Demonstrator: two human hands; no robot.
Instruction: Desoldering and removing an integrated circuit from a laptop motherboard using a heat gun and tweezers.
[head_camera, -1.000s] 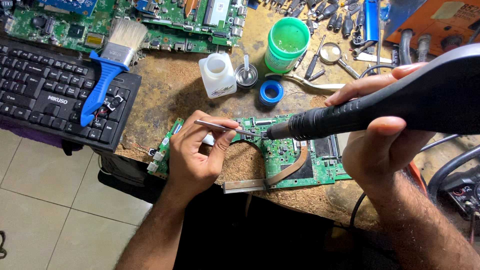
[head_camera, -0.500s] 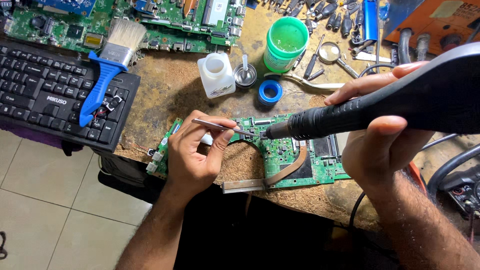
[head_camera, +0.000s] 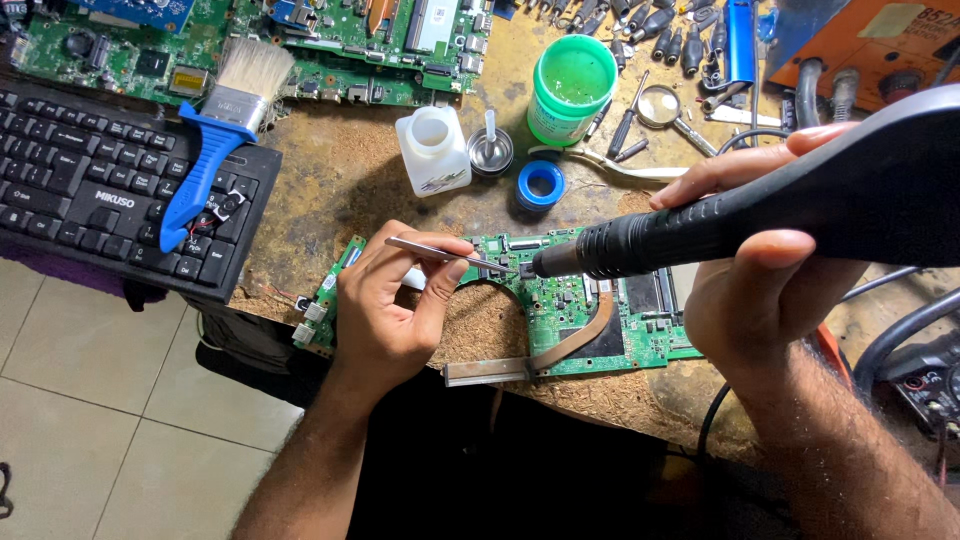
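Note:
A green circuit board (head_camera: 585, 325) lies at the near edge of the worn workbench (head_camera: 340, 170). My left hand (head_camera: 385, 315) pinches metal tweezers (head_camera: 445, 253) whose tips touch the board near its top edge. My right hand (head_camera: 765, 270) grips a large black hot-air tool (head_camera: 760, 215), its nozzle pointing left and hovering just beside the tweezer tips. A flat copper-coloured strip curves across the board below the nozzle.
A black keyboard (head_camera: 90, 200) with a blue-handled brush (head_camera: 215, 140) on it sits at left. Behind the board stand a white bottle (head_camera: 432, 150), a small metal dish (head_camera: 490, 150), a blue solder roll (head_camera: 541, 184), a green tub (head_camera: 572, 88), a magnifier (head_camera: 660, 105). More circuit boards (head_camera: 330, 40) lie at the back.

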